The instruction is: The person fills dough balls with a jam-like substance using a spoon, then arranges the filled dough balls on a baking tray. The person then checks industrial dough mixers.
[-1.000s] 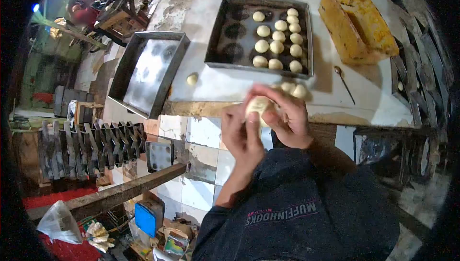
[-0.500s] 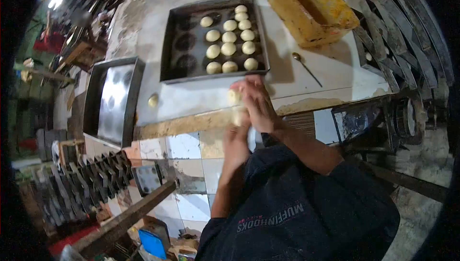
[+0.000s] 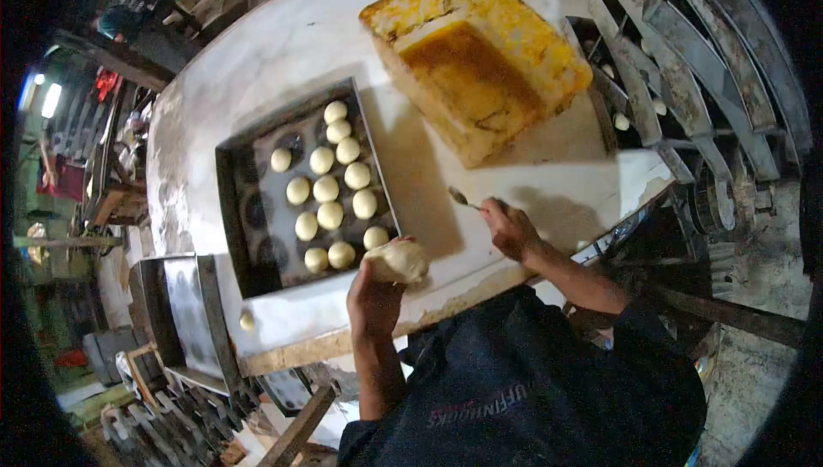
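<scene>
In my left hand (image 3: 375, 300), a lump of pale dough (image 3: 399, 261) rests above the near right corner of a dark baking tray (image 3: 274, 287). Several round dough balls (image 3: 329, 215) sit in that tray, mostly on its right side. My right hand (image 3: 512, 231) grips the handle of a spoon (image 3: 460, 198) over the table, and the spoon's bowl points toward the tray. Beyond the spoon stands a yellow tub (image 3: 411, 103) with a smeared rim and an orange-brown filling (image 3: 471, 73) inside.
One small dough piece (image 3: 247, 320) lies on the white table (image 3: 257, 47) near its front edge. Another metal tray (image 3: 184, 313) stands at the left. Stacked metal trays (image 3: 677, 64) fill the right side, some with dough in them. A wooden beam (image 3: 300, 424) crosses below.
My hands have moved apart. The right hand has taken hold of the spoon that lay on the table, while the left keeps the dough. The view has shifted closer to the tub.
</scene>
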A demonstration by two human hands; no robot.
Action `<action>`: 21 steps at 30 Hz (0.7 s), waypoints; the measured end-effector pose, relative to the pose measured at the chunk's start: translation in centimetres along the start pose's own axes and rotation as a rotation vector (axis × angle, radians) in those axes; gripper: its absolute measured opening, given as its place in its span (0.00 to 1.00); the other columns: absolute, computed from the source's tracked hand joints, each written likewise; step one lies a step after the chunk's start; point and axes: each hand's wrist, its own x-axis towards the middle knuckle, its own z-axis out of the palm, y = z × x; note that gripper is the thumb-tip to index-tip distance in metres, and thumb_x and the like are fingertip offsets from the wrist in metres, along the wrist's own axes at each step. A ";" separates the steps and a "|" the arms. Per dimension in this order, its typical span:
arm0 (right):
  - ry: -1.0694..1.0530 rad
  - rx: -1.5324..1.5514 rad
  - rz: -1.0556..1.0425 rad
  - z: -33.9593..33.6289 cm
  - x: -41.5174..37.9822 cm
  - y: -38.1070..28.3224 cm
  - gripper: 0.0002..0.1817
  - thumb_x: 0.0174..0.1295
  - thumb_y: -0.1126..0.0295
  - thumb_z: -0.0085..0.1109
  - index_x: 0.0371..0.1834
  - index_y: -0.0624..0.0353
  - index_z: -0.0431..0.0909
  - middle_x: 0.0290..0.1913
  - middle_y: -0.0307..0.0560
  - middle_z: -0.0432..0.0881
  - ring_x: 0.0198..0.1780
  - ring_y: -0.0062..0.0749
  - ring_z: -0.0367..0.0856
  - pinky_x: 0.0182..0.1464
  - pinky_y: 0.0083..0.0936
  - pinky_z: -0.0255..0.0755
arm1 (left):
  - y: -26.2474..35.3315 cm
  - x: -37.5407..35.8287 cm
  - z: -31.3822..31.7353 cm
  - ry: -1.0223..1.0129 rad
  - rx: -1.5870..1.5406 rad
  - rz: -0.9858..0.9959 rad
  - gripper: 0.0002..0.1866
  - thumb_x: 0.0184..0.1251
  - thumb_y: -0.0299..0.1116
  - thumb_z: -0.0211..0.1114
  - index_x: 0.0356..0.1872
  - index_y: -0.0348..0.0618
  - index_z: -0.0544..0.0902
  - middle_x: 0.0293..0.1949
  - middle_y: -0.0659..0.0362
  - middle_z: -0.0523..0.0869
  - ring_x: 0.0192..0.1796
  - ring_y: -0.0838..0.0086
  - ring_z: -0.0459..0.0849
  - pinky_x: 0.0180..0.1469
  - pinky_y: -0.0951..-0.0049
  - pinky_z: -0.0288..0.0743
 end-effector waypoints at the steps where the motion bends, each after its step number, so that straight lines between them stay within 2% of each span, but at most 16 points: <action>1: 0.085 0.115 -0.132 -2.5 0.7 -1.8 0.04 0.63 0.76 0.50 0.39 0.63 0.73 0.31 0.57 0.76 0.29 0.57 0.79 0.31 0.46 0.73 | 0.4 0.3 -0.2 0.067 0.019 0.015 0.35 0.72 0.50 0.51 0.65 0.26 0.65 0.62 0.42 0.73 0.65 0.54 0.71 0.67 0.55 0.65; 2: 0.136 0.090 -0.198 -5.0 1.8 -3.3 0.05 0.64 0.77 0.49 0.40 0.64 0.73 0.26 0.53 0.76 0.32 0.56 0.79 0.35 0.45 0.73 | 0.9 0.8 -0.4 0.064 0.005 0.031 0.35 0.72 0.50 0.50 0.66 0.27 0.64 0.63 0.41 0.72 0.66 0.54 0.71 0.67 0.55 0.64; 5: 0.272 0.229 -0.193 -12.9 8.1 -4.3 0.06 0.64 0.75 0.50 0.37 0.66 0.75 0.28 0.52 0.77 0.32 0.55 0.77 0.39 0.42 0.72 | 1.5 2.6 -0.3 0.034 -0.039 0.059 0.35 0.70 0.49 0.52 0.68 0.28 0.63 0.63 0.41 0.72 0.66 0.54 0.71 0.66 0.56 0.66; 7: 0.371 0.081 -0.213 -15.8 15.3 -4.6 0.08 0.63 0.75 0.50 0.38 0.66 0.77 0.32 0.58 0.80 0.37 0.53 0.81 0.41 0.39 0.74 | 2.0 3.7 0.1 -0.044 -0.137 0.080 0.33 0.72 0.45 0.49 0.68 0.28 0.61 0.62 0.43 0.73 0.61 0.57 0.76 0.62 0.58 0.71; 8: 0.371 0.064 -0.269 -16.2 18.5 -3.7 0.09 0.62 0.77 0.49 0.41 0.67 0.78 0.35 0.61 0.81 0.39 0.49 0.82 0.42 0.35 0.75 | 2.1 4.4 0.7 0.002 -0.060 0.069 0.29 0.71 0.43 0.52 0.65 0.29 0.67 0.58 0.45 0.77 0.56 0.59 0.79 0.55 0.63 0.76; 9: 0.092 -0.112 -0.267 -15.8 21.5 -1.7 0.08 0.60 0.78 0.49 0.39 0.67 0.79 0.34 0.63 0.81 0.39 0.51 0.82 0.42 0.38 0.75 | 2.0 5.0 0.9 -0.002 -0.055 0.060 0.29 0.71 0.43 0.52 0.65 0.29 0.67 0.58 0.45 0.77 0.56 0.59 0.79 0.55 0.63 0.76; 10: -0.188 -0.284 -0.261 -14.5 24.1 0.6 0.08 0.59 0.78 0.50 0.36 0.67 0.79 0.34 0.64 0.82 0.39 0.52 0.83 0.43 0.40 0.75 | 1.8 5.6 1.1 0.035 0.001 0.078 0.29 0.70 0.39 0.54 0.65 0.27 0.65 0.62 0.43 0.72 0.61 0.57 0.75 0.58 0.60 0.73; 11: -0.270 -0.392 -0.189 -11.9 26.6 2.5 0.06 0.58 0.77 0.52 0.31 0.68 0.79 0.31 0.64 0.81 0.36 0.53 0.82 0.43 0.42 0.75 | 1.7 6.3 1.3 0.072 0.057 0.097 0.30 0.69 0.36 0.56 0.66 0.26 0.63 0.67 0.41 0.67 0.66 0.54 0.71 0.62 0.57 0.71; 13: -0.348 -0.499 -0.110 -9.5 29.8 4.2 0.07 0.57 0.76 0.53 0.27 0.68 0.78 0.27 0.63 0.79 0.33 0.53 0.81 0.43 0.45 0.75 | 2.0 6.8 2.1 0.033 0.019 0.109 0.27 0.70 0.33 0.55 0.64 0.25 0.65 0.67 0.41 0.67 0.65 0.54 0.72 0.62 0.56 0.71; 14: -0.358 -0.471 -0.066 -9.0 30.8 4.7 0.08 0.58 0.74 0.52 0.26 0.68 0.79 0.25 0.61 0.77 0.30 0.51 0.78 0.40 0.45 0.73 | 1.8 6.5 1.3 0.121 0.167 0.187 0.18 0.71 0.33 0.55 0.55 0.29 0.72 0.55 0.47 0.75 0.52 0.62 0.77 0.50 0.65 0.74; 15: -0.370 -0.443 -0.023 -8.6 31.8 5.0 0.09 0.59 0.73 0.52 0.26 0.68 0.79 0.23 0.58 0.75 0.27 0.48 0.75 0.37 0.45 0.72 | 1.8 6.6 0.9 0.057 0.549 0.374 0.16 0.72 0.33 0.55 0.52 0.30 0.74 0.50 0.50 0.77 0.45 0.66 0.77 0.45 0.68 0.74; 17: -0.398 -0.387 0.046 -7.5 33.5 5.5 0.11 0.60 0.72 0.51 0.27 0.67 0.80 0.21 0.55 0.72 0.24 0.44 0.71 0.33 0.44 0.70 | 1.6 6.8 0.0 0.209 1.373 0.853 0.12 0.73 0.31 0.54 0.47 0.32 0.78 0.40 0.54 0.82 0.32 0.74 0.78 0.35 0.76 0.75; 18: -0.419 -0.360 0.076 -7.2 33.5 5.4 0.11 0.61 0.72 0.50 0.28 0.67 0.80 0.21 0.53 0.72 0.23 0.43 0.70 0.32 0.43 0.69 | 2.2 5.9 -0.4 0.302 0.835 0.518 0.15 0.73 0.33 0.54 0.51 0.31 0.77 0.43 0.53 0.82 0.34 0.74 0.79 0.37 0.76 0.75; 19: -0.440 -0.337 0.100 -6.9 33.4 4.9 0.11 0.61 0.71 0.50 0.29 0.66 0.80 0.21 0.52 0.72 0.23 0.41 0.69 0.31 0.41 0.68 | 2.6 5.9 -0.2 0.290 0.573 0.351 0.19 0.74 0.35 0.53 0.57 0.29 0.74 0.47 0.52 0.82 0.37 0.72 0.80 0.40 0.75 0.76; 20: -0.460 -0.306 0.118 -6.7 33.0 4.4 0.11 0.62 0.71 0.49 0.29 0.66 0.80 0.21 0.51 0.71 0.22 0.39 0.68 0.29 0.40 0.67 | 3.1 5.9 0.1 0.318 0.304 0.197 0.24 0.74 0.38 0.52 0.62 0.28 0.71 0.50 0.50 0.82 0.40 0.70 0.81 0.43 0.75 0.76; 21: -0.480 -0.290 0.133 -6.4 32.6 3.7 0.11 0.62 0.71 0.49 0.30 0.66 0.80 0.21 0.49 0.71 0.22 0.38 0.68 0.28 0.39 0.66 | 3.1 6.3 0.2 0.329 0.302 0.196 0.24 0.74 0.38 0.52 0.62 0.28 0.71 0.50 0.50 0.82 0.40 0.70 0.81 0.43 0.75 0.76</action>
